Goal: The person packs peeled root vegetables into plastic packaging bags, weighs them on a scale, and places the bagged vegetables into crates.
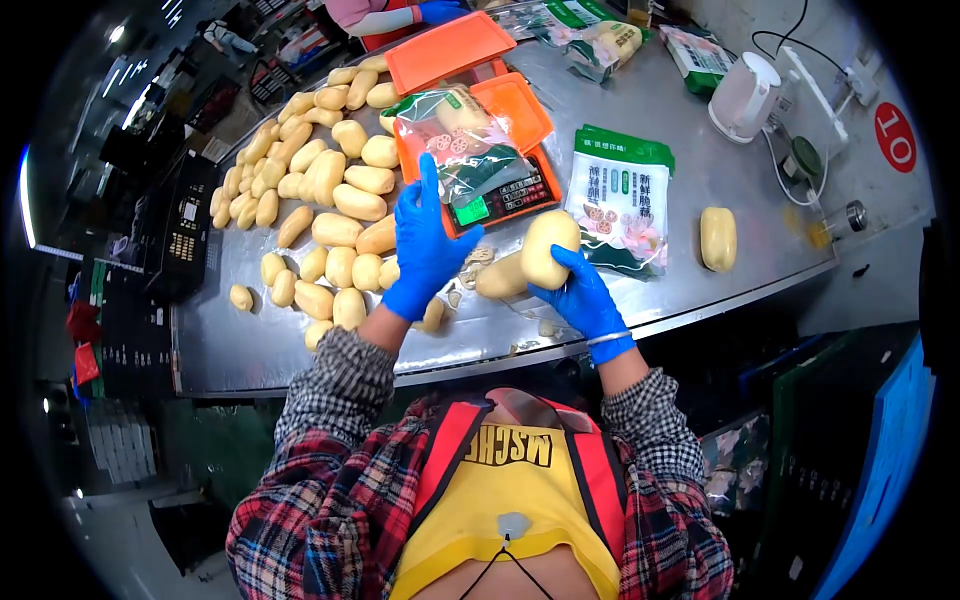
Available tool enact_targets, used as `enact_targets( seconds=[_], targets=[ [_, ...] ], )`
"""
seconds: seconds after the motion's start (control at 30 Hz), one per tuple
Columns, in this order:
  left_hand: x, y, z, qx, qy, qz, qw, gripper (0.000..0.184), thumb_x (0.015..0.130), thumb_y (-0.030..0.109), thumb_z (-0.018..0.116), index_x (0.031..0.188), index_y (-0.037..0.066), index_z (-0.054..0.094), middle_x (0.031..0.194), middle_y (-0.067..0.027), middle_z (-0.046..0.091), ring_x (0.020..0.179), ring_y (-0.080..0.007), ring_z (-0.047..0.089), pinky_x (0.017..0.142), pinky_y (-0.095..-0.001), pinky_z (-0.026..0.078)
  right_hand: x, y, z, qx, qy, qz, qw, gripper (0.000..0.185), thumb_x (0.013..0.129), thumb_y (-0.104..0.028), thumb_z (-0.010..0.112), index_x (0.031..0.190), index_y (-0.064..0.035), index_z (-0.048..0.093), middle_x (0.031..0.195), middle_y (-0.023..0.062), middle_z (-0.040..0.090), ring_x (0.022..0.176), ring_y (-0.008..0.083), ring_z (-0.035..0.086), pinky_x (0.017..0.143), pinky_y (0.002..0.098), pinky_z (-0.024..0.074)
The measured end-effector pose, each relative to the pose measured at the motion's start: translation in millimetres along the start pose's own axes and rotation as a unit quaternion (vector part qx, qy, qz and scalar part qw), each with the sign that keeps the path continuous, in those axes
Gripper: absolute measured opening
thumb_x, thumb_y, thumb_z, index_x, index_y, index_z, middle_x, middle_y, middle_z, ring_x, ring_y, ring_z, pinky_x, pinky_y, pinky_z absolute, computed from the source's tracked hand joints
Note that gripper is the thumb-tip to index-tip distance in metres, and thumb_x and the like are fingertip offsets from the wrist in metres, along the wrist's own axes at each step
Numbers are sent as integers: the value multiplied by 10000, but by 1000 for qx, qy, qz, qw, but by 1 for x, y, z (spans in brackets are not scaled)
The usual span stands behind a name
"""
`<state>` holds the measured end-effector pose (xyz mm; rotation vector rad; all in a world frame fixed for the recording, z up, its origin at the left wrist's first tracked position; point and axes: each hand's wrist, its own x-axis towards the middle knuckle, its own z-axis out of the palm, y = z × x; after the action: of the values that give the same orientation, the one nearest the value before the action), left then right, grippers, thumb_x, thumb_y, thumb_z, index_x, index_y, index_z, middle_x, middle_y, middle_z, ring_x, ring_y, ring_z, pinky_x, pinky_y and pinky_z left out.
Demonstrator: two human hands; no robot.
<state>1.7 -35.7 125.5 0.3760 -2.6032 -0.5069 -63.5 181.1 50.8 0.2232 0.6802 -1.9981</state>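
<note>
My right hand [584, 300], in a blue glove, grips a pale lotus root piece [551, 248] above the table's front part. Just left of it, a longer lotus root piece [502, 276] lies on the metal. My left hand [424, 240], also gloved in blue, has its fingers apart at the near left edge of a clear-fronted plastic bag [462, 145]. That bag lies on an orange digital scale [508, 197] with a lit green display and seems to hold a lotus root piece. Whether the left fingertips touch the bag I cannot tell.
Many lotus root pieces [335, 232] are heaped on the left. A stack of printed bags [622, 205] and one lotus root piece [717, 240] lie right. Behind stand a white kettle [745, 98] and filled bags [604, 48]. Another person's gloved hand [440, 12] shows at the far edge.
</note>
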Motion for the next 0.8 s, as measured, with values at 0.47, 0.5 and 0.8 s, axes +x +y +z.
enact_targets(
  seconds=[0.47, 0.5, 0.8],
  targets=[
    [43, -49, 36, -15, -63, -179, 982, 867, 842, 443, 615, 1501, 133, 144, 1012, -230, 630, 813, -401, 635, 692, -464, 498, 84, -17, 57, -83, -28, 14, 996, 543, 865, -289, 665, 1312, -54, 465, 1211, 128, 569, 1064, 274, 593, 820, 369, 547],
    [42, -42, 39, 5, -35, -146, 989, 760, 872, 435, 571, 1485, 153, 221, 956, -187, 661, 780, -382, 650, 666, -456, 503, 81, -23, 62, -134, -39, -2, 990, 560, 849, -241, 681, 1320, -44, 452, 1219, 125, 558, 1076, 268, 580, 856, 384, 526],
    [45, -16, 50, 118, 44, 65, 990, 613, 813, 170, 595, 1398, 114, 422, 643, -68, 582, 515, -251, 593, 448, -384, 439, 116, -24, 66, -529, 22, -329, 781, 595, 833, -133, 686, 1343, 6, 412, 1251, 116, 533, 1107, 196, 544, 918, 313, 461]
  ],
)
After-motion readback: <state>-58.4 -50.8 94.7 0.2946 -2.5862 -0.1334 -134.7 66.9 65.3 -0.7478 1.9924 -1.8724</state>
